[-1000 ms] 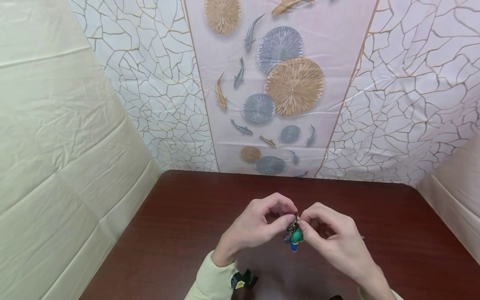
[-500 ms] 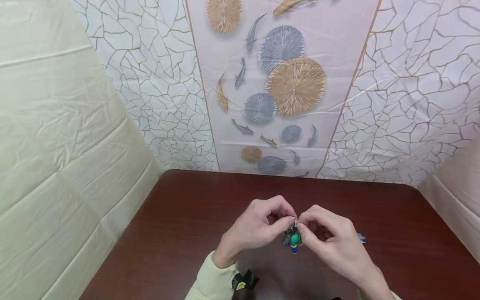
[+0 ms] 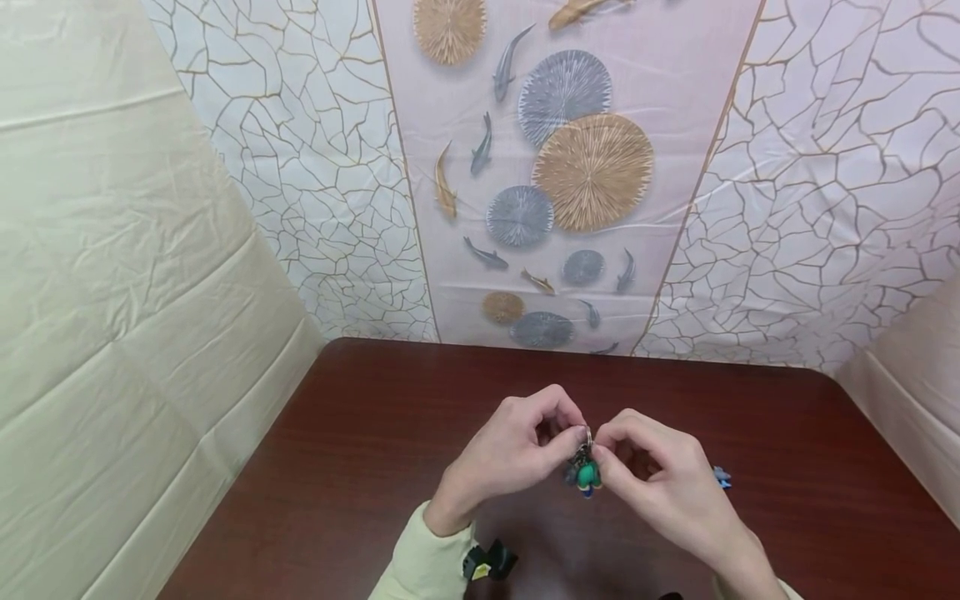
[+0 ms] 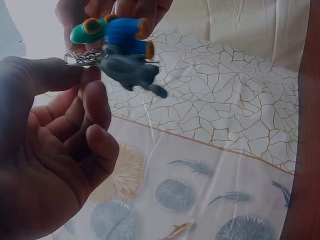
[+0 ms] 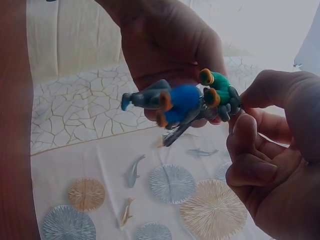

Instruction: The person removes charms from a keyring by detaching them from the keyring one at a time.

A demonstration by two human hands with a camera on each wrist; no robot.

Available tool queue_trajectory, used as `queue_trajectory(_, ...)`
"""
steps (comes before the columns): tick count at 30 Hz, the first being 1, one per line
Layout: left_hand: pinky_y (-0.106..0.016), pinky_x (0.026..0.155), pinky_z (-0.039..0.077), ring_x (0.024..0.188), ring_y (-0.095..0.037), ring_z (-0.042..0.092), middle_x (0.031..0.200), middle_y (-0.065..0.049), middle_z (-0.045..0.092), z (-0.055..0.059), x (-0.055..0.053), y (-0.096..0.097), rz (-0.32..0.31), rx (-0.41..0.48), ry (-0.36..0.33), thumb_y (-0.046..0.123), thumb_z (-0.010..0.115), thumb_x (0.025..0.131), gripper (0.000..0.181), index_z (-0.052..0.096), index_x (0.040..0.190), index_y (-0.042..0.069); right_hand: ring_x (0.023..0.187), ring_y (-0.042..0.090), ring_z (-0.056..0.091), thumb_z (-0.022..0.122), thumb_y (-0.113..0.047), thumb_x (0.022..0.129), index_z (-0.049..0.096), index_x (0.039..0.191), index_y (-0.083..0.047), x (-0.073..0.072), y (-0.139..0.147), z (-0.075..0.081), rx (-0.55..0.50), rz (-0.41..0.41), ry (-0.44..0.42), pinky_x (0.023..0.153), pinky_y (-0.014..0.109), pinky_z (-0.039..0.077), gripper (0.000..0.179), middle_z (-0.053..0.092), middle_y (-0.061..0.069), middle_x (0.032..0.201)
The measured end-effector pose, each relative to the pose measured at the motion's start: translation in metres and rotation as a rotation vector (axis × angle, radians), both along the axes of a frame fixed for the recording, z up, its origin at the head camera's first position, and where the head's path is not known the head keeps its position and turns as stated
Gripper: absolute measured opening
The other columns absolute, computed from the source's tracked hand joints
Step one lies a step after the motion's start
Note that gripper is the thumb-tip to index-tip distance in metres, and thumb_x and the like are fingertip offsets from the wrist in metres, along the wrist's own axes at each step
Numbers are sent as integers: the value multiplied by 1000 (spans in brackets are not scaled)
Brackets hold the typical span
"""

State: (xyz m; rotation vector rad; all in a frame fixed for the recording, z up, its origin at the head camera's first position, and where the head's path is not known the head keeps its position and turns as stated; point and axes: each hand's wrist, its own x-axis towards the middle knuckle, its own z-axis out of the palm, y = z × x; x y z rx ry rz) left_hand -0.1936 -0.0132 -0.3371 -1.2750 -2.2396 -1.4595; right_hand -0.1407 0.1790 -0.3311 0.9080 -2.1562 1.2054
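A bunch of small figure keychains hangs between my hands above the table. My left hand (image 3: 517, 446) pinches the metal key ring (image 3: 589, 436) between thumb and index finger. From the other side, my right hand (image 3: 667, 475) pinches at the bunch with thumb and index fingertip; its exact hold is hidden. A green figure (image 5: 220, 86) with orange trim, a blue figure (image 4: 121, 36) with orange trim and a grey figure (image 4: 130, 71) with a tail-like end dangle together. Short metal chains (image 4: 86, 56) join them near the left thumb.
Beyond my right hand, a small blue-grey item (image 3: 722, 477) lies on the dark red-brown table (image 3: 375, 417). A black strap piece (image 3: 491, 560) sticks out at my left cuff. Patterned cloth (image 3: 570, 275) hangs behind the table.
The key ring and figures have shifted slightly left, and the right hand has edged left with them. More of the blue-grey item on the table shows now.
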Motion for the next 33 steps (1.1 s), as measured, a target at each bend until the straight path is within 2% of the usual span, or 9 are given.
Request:
queue_trajectory(5, -13, 59, 48, 66, 3, 54, 77, 1, 65, 1, 0, 1, -14, -6, 17, 3, 61, 90, 11, 60, 96, 13, 58, -2, 46, 71, 9, 79, 62, 86, -22, -1, 0, 0, 7, -7, -8, 48, 12, 36, 33, 54, -13, 73)
queue_trajectory(10, -11, 60, 47, 66, 5, 53, 78, 2, 68, 2, 1, 1, -18, -16, 51, 6, 63, 92, 7, 63, 94, 12, 58, -2, 45, 71, 11, 78, 63, 86, -21, -1, 1, 0, -5, -3, 12, 48, 12, 36, 34, 55, -12, 73)
queue_trajectory(14, -10, 57, 45, 62, 7, 50, 76, 8, 67, 2, 2, 0, 14, -48, 117, 11, 62, 94, 6, 63, 90, 16, 58, -2, 45, 71, 13, 76, 63, 87, -20, -1, 3, -1, -16, 5, 23, 47, 12, 35, 36, 56, -12, 74)
queue_trajectory(17, -9, 54, 42, 59, 7, 47, 74, 11, 65, 2, 3, -1, 49, -60, 139, 13, 61, 95, 10, 61, 86, 18, 58, -2, 45, 71, 14, 76, 63, 87, -19, -2, 3, -2, -21, 22, 35, 47, 12, 35, 36, 56, -12, 74)
queue_trajectory(24, -10, 50, 38, 55, 8, 43, 68, 12, 62, 2, 3, -1, 102, -43, 107, 14, 62, 93, 13, 61, 80, 19, 58, -2, 45, 70, 14, 76, 62, 86, -20, -3, 0, -4, -24, 35, 31, 47, 12, 35, 36, 56, -12, 75)
queue_trajectory(33, -9, 59, 46, 65, 8, 51, 74, 7, 66, 2, 1, -1, 62, -36, 85, 11, 64, 91, 5, 67, 93, 15, 57, -1, 46, 71, 13, 77, 62, 86, -19, -3, -1, -4, -35, 17, 21, 47, 12, 36, 34, 56, -12, 73)
